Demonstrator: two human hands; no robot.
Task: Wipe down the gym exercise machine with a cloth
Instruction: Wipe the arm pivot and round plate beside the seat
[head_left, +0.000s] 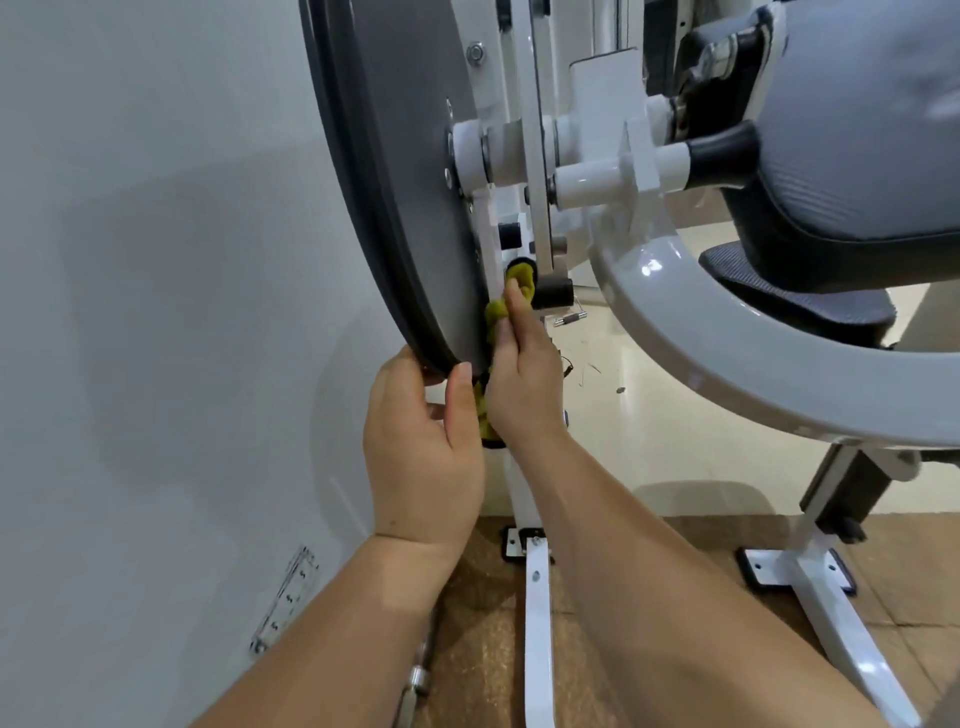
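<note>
head view: left hand (423, 441) grips the lower rim of the grey disc (410, 197), fingers curled behind it, thumb on its face. right hand (524, 379) has fingers clamped on the bunched cloth (497, 310), pushing it into the slot between disc and the white post (535, 156) of the machine (597, 176). judgement: mid-wipe; nothing reads as clearly done; pad (872, 145), curved arm (691, 353) and base legs (537, 623) likely remain. room: slot tight, black stub (553, 293) just beside cloth; wall (156, 260) near the disc's left edge; open floor (649, 415) under the curved arm.

Metal hinge (284, 597) on white wall (156, 260)
</note>
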